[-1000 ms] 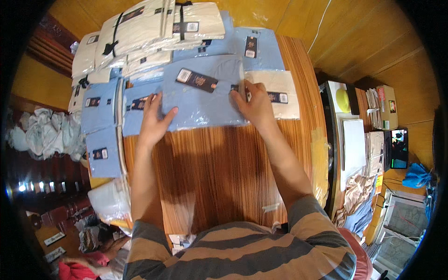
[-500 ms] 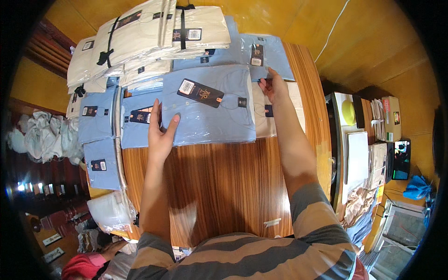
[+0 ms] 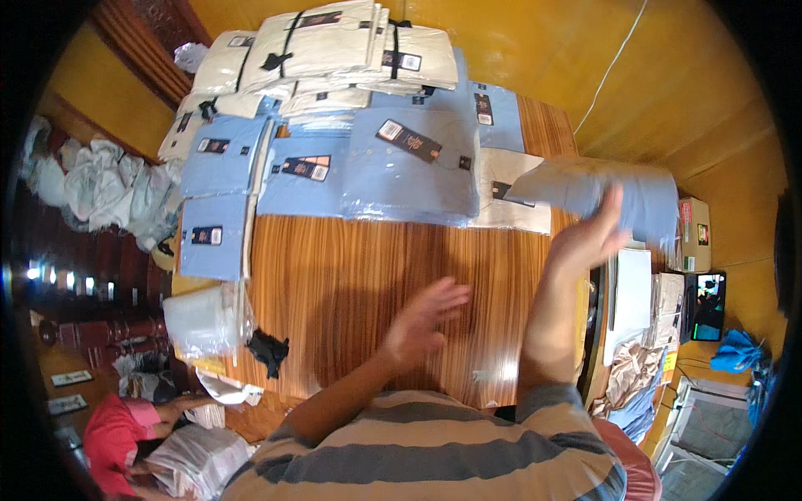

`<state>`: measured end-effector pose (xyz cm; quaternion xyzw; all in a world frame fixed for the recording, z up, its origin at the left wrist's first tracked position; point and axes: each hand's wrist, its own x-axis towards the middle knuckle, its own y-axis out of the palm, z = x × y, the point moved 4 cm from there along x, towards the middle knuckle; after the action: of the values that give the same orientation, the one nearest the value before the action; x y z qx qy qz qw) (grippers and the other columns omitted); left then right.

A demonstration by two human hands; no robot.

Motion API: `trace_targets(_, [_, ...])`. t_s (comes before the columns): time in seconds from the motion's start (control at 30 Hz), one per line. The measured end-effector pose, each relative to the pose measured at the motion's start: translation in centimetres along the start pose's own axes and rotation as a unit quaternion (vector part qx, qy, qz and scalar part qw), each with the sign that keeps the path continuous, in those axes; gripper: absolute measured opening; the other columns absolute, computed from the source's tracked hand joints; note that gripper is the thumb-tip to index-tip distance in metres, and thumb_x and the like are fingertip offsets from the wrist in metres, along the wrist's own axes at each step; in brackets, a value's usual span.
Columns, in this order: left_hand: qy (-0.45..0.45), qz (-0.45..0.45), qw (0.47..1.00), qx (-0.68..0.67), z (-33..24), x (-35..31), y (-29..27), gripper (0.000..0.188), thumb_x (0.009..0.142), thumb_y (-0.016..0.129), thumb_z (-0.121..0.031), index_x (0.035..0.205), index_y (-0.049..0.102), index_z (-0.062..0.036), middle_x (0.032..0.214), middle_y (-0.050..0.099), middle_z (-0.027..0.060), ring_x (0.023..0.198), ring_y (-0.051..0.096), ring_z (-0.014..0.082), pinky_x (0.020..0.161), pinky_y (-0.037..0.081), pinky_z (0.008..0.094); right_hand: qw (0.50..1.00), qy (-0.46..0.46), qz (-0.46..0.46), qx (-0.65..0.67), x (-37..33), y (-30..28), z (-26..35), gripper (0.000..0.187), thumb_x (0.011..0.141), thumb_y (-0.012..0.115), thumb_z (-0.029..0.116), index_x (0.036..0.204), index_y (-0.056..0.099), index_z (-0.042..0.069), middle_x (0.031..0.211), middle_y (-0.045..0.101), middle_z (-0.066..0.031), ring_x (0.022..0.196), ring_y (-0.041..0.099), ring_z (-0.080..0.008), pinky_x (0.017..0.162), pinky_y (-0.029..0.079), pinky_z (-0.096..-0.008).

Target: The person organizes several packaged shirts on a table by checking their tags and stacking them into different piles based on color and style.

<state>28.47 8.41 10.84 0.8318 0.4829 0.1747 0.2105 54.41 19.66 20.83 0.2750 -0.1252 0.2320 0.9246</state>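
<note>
My right hand [image 3: 587, 238] is raised past the table's right edge, closed on a folded blue shirt [image 3: 639, 196] in clear wrapping. Motion smears both hand and shirt. Over the bare table front hovers my left hand [image 3: 424, 324], empty, its fingers apart. Beyond it lies a wrapped blue shirt [image 3: 393, 179] with a dark hang tag, on top of other packs. To its right a cream shirt pack [image 3: 493, 213] sits partly behind the lifted shirt, and another blue pack [image 3: 499, 125] rests behind that.
Bundles of cream shirts [image 3: 313, 46] tied with black strips pile up at the back. Blue packs [image 3: 219, 163] line the left side of the wooden table [image 3: 334, 259]. Clear bags [image 3: 200, 321] and black strips [image 3: 267, 351] lie front left. A person in red [image 3: 121, 434] is at lower left.
My right hand has swung out to the right with a blue shirt in it. My left hand has left the middle blue pack and come back toward me. The view has shifted too.
</note>
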Motion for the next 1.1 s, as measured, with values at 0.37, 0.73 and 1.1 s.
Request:
trace_targets(0.37, [-0.306,-0.055,0.903,-0.298,5.9,-11.8,-13.6,0.059,0.101,0.067,-0.027,0.150,0.050,0.0011,0.139,0.065,0.0187,0.126,0.065,0.0333,0.110,0.050,0.0480,0.684,0.650,0.164,0.289,-21.7,-19.2,2.8,0.092,0.100,0.054,0.072,0.156,0.042,0.000,0.147,0.058,-0.0216,0.133,0.058,-0.0365,0.113,0.047,-0.0537])
trace_targets(0.73, [-0.106,-0.178,0.976,0.070,-10.2,-2.1,-11.6,0.062,0.094,0.077,-0.019,0.148,0.053,-0.0025,0.129,0.069,0.0130,0.112,0.070,0.0248,0.093,0.060,0.0382,0.827,0.323,0.428,-0.169,-11.9,-6.1,2.8,0.045,0.095,0.076,0.002,0.137,0.060,0.000,0.116,0.075,-0.0127,0.105,0.072,-0.0172,0.087,0.060,-0.0313])
trace_targets(1.1, [0.014,-0.194,0.838,0.510,-8.6,19.0,-19.8,0.081,0.094,0.082,-0.039,0.150,0.049,0.0087,0.141,0.063,0.0291,0.131,0.062,0.0305,0.110,0.048,0.0375,0.785,-0.042,0.446,-0.428,-4.3,6.1,-11.4,0.048,0.097,0.072,0.026,0.134,0.063,-0.004,0.121,0.069,-0.0314,0.118,0.067,-0.0449,0.099,0.054,-0.0496])
